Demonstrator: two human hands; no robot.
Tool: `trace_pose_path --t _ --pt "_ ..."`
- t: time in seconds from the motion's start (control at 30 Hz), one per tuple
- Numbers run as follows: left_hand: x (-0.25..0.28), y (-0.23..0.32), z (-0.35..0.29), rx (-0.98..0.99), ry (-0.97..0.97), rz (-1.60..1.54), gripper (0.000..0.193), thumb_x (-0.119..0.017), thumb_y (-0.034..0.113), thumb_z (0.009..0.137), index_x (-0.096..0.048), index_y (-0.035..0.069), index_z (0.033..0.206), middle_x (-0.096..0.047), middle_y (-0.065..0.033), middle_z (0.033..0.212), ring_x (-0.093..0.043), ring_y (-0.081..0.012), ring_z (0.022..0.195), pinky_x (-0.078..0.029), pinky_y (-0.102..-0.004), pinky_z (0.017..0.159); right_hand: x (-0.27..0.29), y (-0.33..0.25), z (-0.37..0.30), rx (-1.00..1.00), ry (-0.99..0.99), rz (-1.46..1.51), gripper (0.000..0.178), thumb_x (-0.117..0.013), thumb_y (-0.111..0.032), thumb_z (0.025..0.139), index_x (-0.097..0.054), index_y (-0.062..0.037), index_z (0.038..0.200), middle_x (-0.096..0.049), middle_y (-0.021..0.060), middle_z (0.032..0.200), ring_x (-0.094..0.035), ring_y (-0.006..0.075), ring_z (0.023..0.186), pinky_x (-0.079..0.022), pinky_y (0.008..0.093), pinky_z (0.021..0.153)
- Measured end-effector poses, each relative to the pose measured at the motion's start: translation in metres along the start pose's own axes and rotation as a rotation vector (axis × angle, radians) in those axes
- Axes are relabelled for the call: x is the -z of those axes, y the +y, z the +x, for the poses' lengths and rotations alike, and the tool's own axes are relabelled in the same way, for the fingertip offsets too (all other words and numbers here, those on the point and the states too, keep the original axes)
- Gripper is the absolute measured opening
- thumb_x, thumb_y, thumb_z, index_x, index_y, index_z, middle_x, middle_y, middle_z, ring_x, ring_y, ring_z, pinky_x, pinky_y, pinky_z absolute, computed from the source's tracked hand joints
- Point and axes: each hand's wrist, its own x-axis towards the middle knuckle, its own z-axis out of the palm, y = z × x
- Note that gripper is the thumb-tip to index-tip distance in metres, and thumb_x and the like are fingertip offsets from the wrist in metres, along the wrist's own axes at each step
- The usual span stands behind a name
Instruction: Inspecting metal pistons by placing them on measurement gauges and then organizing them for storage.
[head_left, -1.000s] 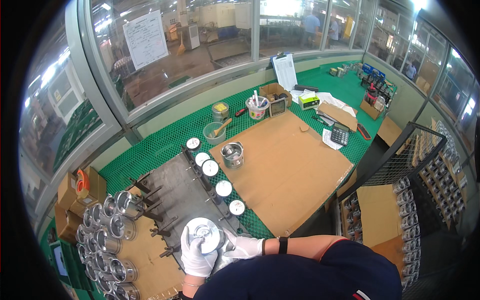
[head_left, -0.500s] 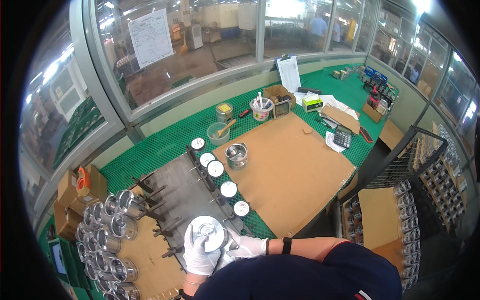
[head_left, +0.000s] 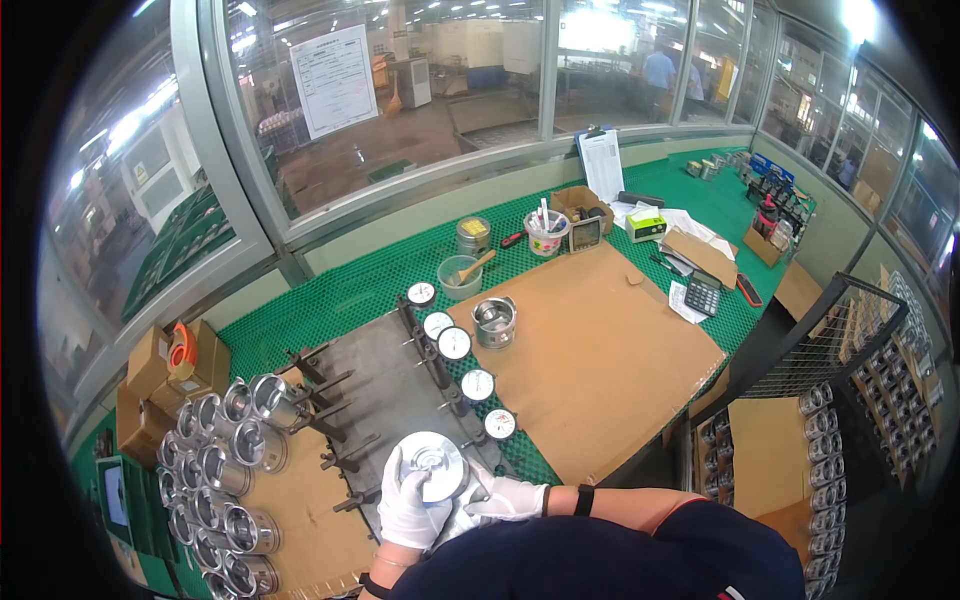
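Both my hands wear white gloves and meet low in the view, at the near edge of a grey metal plate. My left hand is closed on a round silver metal part, its thumb lying over the face. From the other side my right hand has its fingers closed at the part's lower right edge. White material, perhaps a cloth, hangs between the hands; its exact kind is unclear. The part's underside and several fingertips are hidden.
Several dial gauges line the plate's right side, with black fixture arms on its left. Metal cylinders crowd the left. One metal cylinder stands on cardboard. A wire rack is at right.
The whole scene has shifted slightly rightward in the view as my head turned a little. Both hands keep the round metal part in nearly the same position over the plate's near edge.
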Motion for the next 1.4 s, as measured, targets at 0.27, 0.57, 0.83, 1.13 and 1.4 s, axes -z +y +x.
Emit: trace_pose_path --t 0.27,0.57,0.83,1.13,1.4 --pt "0.004 0.002 -0.001 0.008 -0.023 0.007 0.056 -0.083 0.016 0.061 -0.051 0.018 0.107 -0.051 -0.0248 0.136 -0.062 -0.043 0.108 -0.057 -0.0443 0.081 -0.001 -0.001 0.0 -0.019 -0.02 0.043 0.105 -0.063 -0.035 0.093 0.017 0.0005 0.152 -0.063 0.0286 0.109 -0.066 0.038 0.096 -0.048 0.038 0.089" --pt "0.002 0.002 0.001 -0.028 0.005 0.016 0.054 -0.083 0.016 0.062 -0.051 0.017 0.106 -0.051 -0.0247 0.135 -0.062 -0.0434 0.109 -0.058 -0.0441 0.08 -0.001 0.011 0.005 -0.019 -0.01 -0.021 0.104 -0.061 -0.034 0.093 0.014 0.0087 0.151 -0.067 0.0248 0.1 -0.066 0.033 0.09 -0.05 0.0349 0.085" --pt "0.0 0.004 0.003 -0.016 -0.006 0.035 0.057 -0.08 0.01 0.06 -0.047 0.018 0.106 -0.048 -0.0244 0.138 -0.062 -0.0451 0.107 -0.058 -0.0445 0.079 0.005 0.002 0.001 0.024 -0.015 0.023 0.103 -0.062 -0.033 0.092 0.014 0.0008 0.153 -0.068 0.0211 0.1 -0.067 0.031 0.088 -0.051 0.0365 0.081" --pt "0.006 0.008 -0.003 -0.003 -0.002 0.012 0.056 -0.081 0.01 0.062 -0.049 0.016 0.107 -0.049 -0.025 0.138 -0.061 -0.0444 0.111 -0.057 -0.0441 0.085 -0.009 0.012 0.002 0.025 0.011 -0.008 0.104 -0.062 -0.029 0.092 0.017 -0.0012 0.153 -0.068 0.0218 0.1 -0.068 0.0305 0.087 -0.053 0.0377 0.081" --pt "0.009 0.003 0.006 -0.033 -0.086 -0.036 0.061 -0.09 0.017 0.063 -0.052 0.014 0.111 -0.047 -0.0251 0.142 -0.059 -0.043 0.117 -0.055 -0.0421 0.09 -0.001 0.004 -0.004 0.004 0.039 0.007 0.104 -0.065 -0.019 0.09 0.016 -0.0002 0.153 -0.07 0.0204 0.103 -0.069 0.03 0.093 -0.053 0.0379 0.086"
